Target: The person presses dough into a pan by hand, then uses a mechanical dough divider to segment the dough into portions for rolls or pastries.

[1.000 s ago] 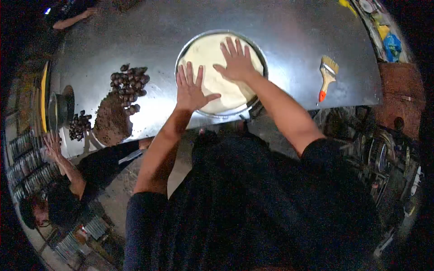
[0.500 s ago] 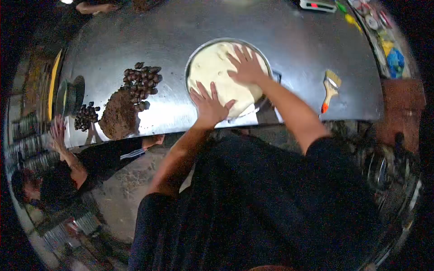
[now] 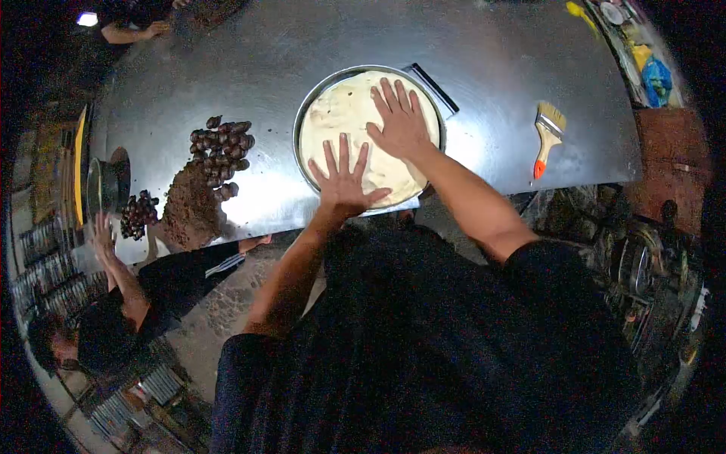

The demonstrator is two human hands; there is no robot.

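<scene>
Pale dough (image 3: 340, 113) fills a round metal pan (image 3: 300, 113) near the front edge of the steel table. My left hand (image 3: 344, 185) lies flat on the dough's near left part, fingers spread. Farther up and to the right, my right hand (image 3: 401, 125) presses on the dough with its fingers apart. Small dents and a few dark specks show in the dough's surface. Just beyond the pan's right rim lies a flat scraper-like tool with a dark handle (image 3: 435, 88).
A pastry brush (image 3: 548, 140) lies at the right on the steel table (image 3: 491, 45). Left are dark round balls (image 3: 219, 155), a brown crumbly heap (image 3: 189, 204) and a smaller dark cluster (image 3: 139, 214). A co-worker's hand (image 3: 103, 238) is at the left corner; another person's arm (image 3: 132, 32) rests at the far left.
The pan sits slightly farther left in view, and more of the dark-handled tool shows beside it. My right hand has shifted leftward on the dough; both hands stay pressed flat.
</scene>
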